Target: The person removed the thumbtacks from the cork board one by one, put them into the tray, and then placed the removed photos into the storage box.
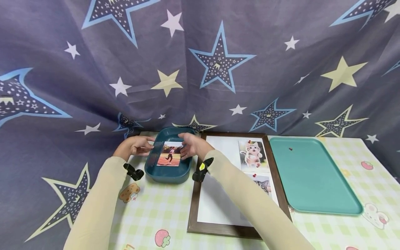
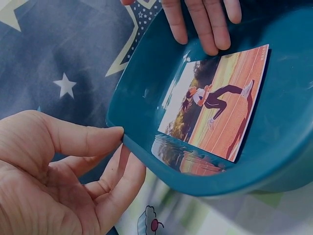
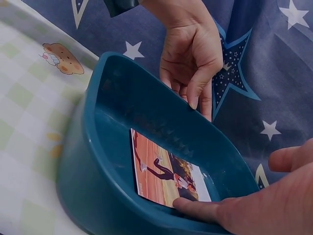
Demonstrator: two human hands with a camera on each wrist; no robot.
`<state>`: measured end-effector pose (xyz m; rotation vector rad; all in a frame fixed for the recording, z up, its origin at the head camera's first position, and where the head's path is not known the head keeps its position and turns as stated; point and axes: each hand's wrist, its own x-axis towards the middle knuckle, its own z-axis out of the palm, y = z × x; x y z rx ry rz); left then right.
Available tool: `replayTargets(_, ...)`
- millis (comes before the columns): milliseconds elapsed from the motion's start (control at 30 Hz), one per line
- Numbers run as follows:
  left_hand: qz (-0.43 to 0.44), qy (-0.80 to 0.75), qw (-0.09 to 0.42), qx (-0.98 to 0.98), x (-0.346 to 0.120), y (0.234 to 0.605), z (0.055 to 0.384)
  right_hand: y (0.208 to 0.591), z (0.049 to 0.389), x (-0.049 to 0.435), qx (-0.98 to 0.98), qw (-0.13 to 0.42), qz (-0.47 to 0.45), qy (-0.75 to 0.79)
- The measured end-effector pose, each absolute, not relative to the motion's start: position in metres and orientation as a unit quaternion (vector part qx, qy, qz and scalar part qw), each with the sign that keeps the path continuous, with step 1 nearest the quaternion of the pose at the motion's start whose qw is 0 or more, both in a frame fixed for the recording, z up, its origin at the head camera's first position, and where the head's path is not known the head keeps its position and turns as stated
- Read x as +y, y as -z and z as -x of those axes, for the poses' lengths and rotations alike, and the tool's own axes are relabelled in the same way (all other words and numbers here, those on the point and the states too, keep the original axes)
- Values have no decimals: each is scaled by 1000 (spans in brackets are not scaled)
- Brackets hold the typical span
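A dark teal plastic basin (image 1: 168, 179) stands on the table and holds a photo (image 1: 169, 153) of a runner on a red track. My left hand (image 1: 140, 146) pinches the basin's left rim; in the left wrist view the thumb lies on the rim with the fingers outside the wall. From the right, my right hand (image 1: 191, 146) reaches over the rim into the basin. Its fingers (image 2: 203, 22) are fairly straight, with the tips at the photo's edge. In the right wrist view one fingertip seems to touch the photo (image 3: 164, 174). The photo's image reflects in the basin's wall.
Right of the basin lies a brown-framed white board (image 1: 215, 211) with a kitten photo (image 1: 251, 155) and a tabby cat photo (image 1: 262, 183) under red pins, partly behind my right sleeve. Farther right is a teal tray (image 1: 315, 177) with a small red item (image 1: 291, 149). A star-patterned curtain (image 1: 206, 107) hangs behind.
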<state>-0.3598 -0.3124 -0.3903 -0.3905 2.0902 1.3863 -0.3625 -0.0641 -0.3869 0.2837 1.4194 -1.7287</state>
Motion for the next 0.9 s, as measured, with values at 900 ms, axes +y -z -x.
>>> replayTargets(900, 138, -510, 280, 801, -313, 391, 357, 381, 353, -58, 582, 413, -47, 699)
